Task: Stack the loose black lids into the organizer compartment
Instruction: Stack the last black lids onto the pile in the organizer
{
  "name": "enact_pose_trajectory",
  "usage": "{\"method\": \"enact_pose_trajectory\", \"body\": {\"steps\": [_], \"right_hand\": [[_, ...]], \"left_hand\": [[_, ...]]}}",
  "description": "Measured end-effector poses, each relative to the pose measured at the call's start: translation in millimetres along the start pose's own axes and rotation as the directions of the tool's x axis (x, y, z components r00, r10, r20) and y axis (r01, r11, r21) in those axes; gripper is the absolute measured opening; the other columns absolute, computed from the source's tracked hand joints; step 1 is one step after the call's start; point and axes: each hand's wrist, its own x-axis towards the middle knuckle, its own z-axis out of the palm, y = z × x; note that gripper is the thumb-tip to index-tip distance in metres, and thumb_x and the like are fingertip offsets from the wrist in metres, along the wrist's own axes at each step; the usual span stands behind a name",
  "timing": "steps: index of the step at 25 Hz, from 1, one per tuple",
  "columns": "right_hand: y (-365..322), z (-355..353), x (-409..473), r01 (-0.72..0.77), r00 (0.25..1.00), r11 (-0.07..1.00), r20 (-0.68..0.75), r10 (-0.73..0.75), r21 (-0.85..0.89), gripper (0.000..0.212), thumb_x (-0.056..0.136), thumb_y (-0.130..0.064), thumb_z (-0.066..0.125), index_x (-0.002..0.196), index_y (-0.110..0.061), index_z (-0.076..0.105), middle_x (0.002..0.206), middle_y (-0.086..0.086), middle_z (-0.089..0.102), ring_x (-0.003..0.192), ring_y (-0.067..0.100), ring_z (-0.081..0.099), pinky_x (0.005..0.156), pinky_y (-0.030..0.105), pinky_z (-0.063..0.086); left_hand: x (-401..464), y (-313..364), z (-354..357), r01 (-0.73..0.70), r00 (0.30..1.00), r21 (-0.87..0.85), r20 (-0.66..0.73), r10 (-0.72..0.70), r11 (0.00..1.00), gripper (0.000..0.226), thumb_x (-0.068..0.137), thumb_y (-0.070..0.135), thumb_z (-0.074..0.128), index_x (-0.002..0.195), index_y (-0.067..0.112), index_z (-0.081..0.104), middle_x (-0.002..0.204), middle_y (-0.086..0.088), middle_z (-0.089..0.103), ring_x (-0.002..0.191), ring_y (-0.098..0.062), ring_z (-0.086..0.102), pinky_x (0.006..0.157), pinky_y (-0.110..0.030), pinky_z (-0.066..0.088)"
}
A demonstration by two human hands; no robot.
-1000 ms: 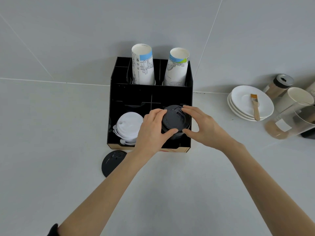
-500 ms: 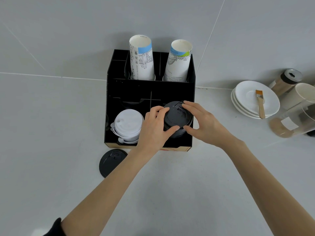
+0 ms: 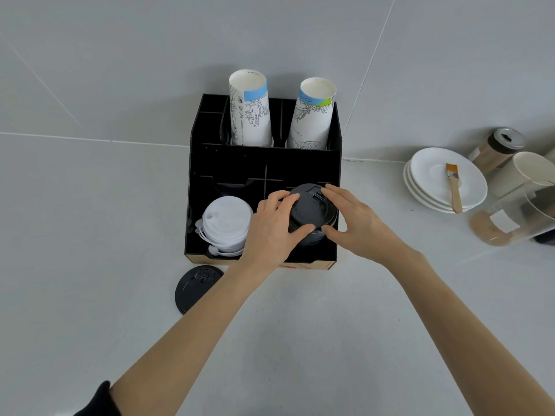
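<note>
While both hands' grip, left hand (image 3: 274,228) and right hand (image 3: 359,226), clamps the black lid stack (image 3: 310,216) inside the organizer (image 3: 264,163), another black lid (image 3: 195,288) lies on the tabletop (image 3: 90,265).

The counter (image 3: 300,340) from 4 to 8 o'clock lies open, crossed only by the two forearms. A loose black lid (image 3: 192,291) lies flat at 7 o'clock, just before the organizer (image 3: 264,163). Both hands close off its front right compartment; white lids (image 3: 226,225) fill the front left one. Tall paper cups (image 3: 250,112) block 12 o'clock. At 3 o'clock stand plates (image 3: 432,181) and jars (image 3: 498,145).
</note>
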Motion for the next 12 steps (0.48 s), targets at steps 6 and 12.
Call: {"method": "enact_pose_trajectory", "body": {"steps": [6, 12], "right_hand": [[-19.0, -1.0, -9.0, 0.045, 0.997, 0.999, -0.065, -0.046, -0.016, 0.064, 0.083, -0.019, 0.059, 0.137, -0.015, 0.025, 0.151, 0.006, 0.024, 0.137, 0.021, 0.024, 0.112, 0.032, 0.024], [-57.7, 21.5, -27.9, 0.105, 0.984, 0.991, -0.153, -0.092, 0.080, 0.053, 0.084, -0.017, 0.058, 0.132, -0.015, 0.035, 0.141, 0.003, 0.041, 0.129, 0.017, 0.039, 0.100, 0.017, 0.027]], "left_hand": [[-13.9, -8.3, -15.8, -0.024, 1.000, -0.027, -0.008, 0.024, 0.999, 0.059, 0.082, 0.029, 0.061, 0.132, 0.012, 0.036, 0.141, -0.009, 0.037, 0.129, -0.025, 0.036, 0.107, -0.041, 0.036], [-52.7, -33.6, -47.9, 0.025, 0.999, -0.073, -0.043, -0.028, 0.997, 0.052, 0.083, 0.026, 0.061, 0.128, 0.015, 0.040, 0.137, -0.005, 0.044, 0.125, -0.023, 0.037, 0.099, -0.033, 0.035]]}}
